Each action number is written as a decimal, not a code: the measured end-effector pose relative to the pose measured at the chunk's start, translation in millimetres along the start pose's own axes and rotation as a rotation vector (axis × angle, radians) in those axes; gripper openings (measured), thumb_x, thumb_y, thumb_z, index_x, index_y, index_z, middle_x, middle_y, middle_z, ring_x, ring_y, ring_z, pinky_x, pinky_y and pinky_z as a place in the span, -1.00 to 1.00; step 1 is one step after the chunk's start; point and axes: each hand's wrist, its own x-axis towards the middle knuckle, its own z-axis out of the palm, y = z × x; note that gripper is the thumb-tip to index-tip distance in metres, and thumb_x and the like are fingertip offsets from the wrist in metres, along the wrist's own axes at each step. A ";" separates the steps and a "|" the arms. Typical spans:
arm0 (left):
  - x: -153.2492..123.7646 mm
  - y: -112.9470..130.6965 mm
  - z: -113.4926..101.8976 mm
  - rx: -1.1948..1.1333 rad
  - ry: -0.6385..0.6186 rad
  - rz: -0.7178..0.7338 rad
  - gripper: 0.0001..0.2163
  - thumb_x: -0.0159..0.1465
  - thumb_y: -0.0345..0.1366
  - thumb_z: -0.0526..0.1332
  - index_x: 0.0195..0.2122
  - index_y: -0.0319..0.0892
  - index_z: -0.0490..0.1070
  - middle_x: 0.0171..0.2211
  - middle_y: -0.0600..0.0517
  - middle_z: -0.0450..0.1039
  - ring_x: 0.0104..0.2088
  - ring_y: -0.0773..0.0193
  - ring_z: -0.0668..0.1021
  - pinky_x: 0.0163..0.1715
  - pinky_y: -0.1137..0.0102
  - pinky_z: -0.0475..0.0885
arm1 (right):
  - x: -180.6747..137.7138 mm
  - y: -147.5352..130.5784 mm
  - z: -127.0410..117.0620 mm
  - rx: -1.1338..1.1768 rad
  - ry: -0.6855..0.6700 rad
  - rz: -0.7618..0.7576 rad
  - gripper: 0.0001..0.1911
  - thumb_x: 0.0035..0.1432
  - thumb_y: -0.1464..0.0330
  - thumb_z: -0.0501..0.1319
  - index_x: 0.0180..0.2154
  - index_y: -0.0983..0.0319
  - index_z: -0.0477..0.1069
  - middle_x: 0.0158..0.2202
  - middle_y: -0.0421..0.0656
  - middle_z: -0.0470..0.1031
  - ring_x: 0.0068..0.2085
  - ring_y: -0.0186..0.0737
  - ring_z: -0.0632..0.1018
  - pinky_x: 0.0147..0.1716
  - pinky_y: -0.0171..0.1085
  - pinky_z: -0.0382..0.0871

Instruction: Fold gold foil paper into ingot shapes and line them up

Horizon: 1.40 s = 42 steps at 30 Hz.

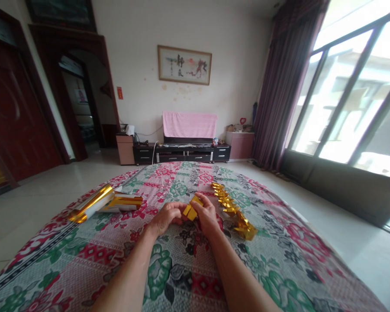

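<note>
A small folded piece of gold foil paper (191,209) is pinched between both hands over a floral cloth (182,268). My left hand (166,217) closes on its left side, my right hand (207,215) on its right, thumbs on top. A row of several finished gold folded pieces (235,211) runs along the cloth just right of my right hand. A pile of flat gold foil sheets (105,203) lies to the left, apart from my left hand.
The cloth-covered surface fills the foreground, with tiled floor around it. A dark TV cabinet (182,152) with a pink-draped screen stands at the far wall. Large windows and a curtain (285,86) are at right, dark wooden doors at left.
</note>
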 end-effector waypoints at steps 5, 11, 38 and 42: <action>7.7 -6.4 2.7 0.097 0.103 0.024 -0.73 0.04 -0.12 0.17 -0.41 -0.25 0.42 -0.51 0.02 0.43 -0.53 0.34 0.43 -0.56 0.48 0.26 | -2.1 0.5 0.3 -0.022 -0.056 -0.002 -0.46 -0.26 0.27 0.32 -0.15 0.27 0.34 -0.54 -0.26 0.44 -0.58 -0.36 0.42 -0.56 -0.38 0.31; 13.6 -13.4 5.4 0.244 0.181 0.113 -0.69 0.05 -0.05 0.16 -0.57 -0.24 0.36 -0.67 0.12 0.26 -0.64 0.41 0.29 -0.62 0.50 0.15 | -2.1 0.9 0.0 -0.066 -0.064 -0.006 -0.47 -0.25 0.27 0.31 -0.16 0.30 0.36 -0.56 -0.27 0.42 -0.60 -0.40 0.40 -0.60 -0.41 0.27; 12.7 -10.4 6.0 0.038 0.272 0.067 -0.74 0.02 -0.10 0.18 -0.56 -0.22 0.39 -0.65 0.10 0.34 -0.62 0.39 0.33 -0.60 0.47 0.17 | -5.4 -6.0 -1.0 -0.047 -0.172 -0.015 -0.58 -0.15 0.28 0.21 -0.15 0.20 0.42 -0.40 -0.21 0.52 -0.46 -0.24 0.47 -0.49 -0.34 0.32; 15.6 -13.9 6.2 0.051 0.255 0.059 -0.72 0.03 -0.08 0.17 -0.57 -0.22 0.39 -0.69 0.11 0.31 -0.65 0.40 0.32 -0.64 0.49 0.15 | -5.0 -6.5 -1.7 -0.049 -0.169 0.000 -0.56 -0.16 0.27 0.23 -0.15 0.23 0.42 -0.39 -0.19 0.52 -0.45 -0.26 0.46 -0.48 -0.36 0.30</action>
